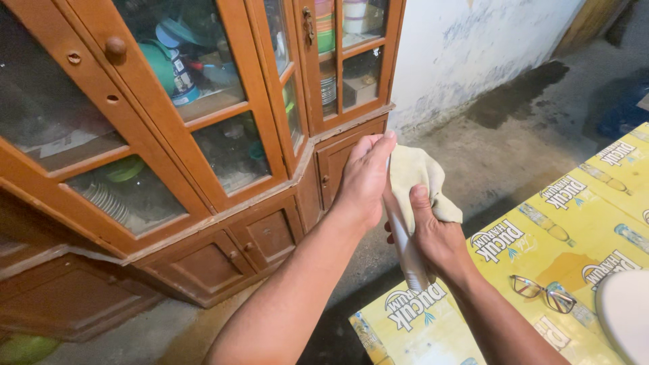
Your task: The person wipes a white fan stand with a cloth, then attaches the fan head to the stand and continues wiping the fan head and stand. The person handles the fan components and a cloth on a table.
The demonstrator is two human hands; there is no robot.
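The left hand point(365, 179) gripped the top of a pale, slender rod point(405, 243), held upright just left of the yellow table point(541, 263). The right hand point(436, 236) was clamped on a cream cloth point(419, 179), pressing it against the rod. Glasses point(541, 290) lay on the table. A wooden cabinet point(203, 169) stood left of the table.

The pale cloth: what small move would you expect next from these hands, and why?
Probably sliding the pale cloth down the slim whitish object. The right hand presses the cloth against its upper part, the left hand steadies the top, and the lower end is uncovered.
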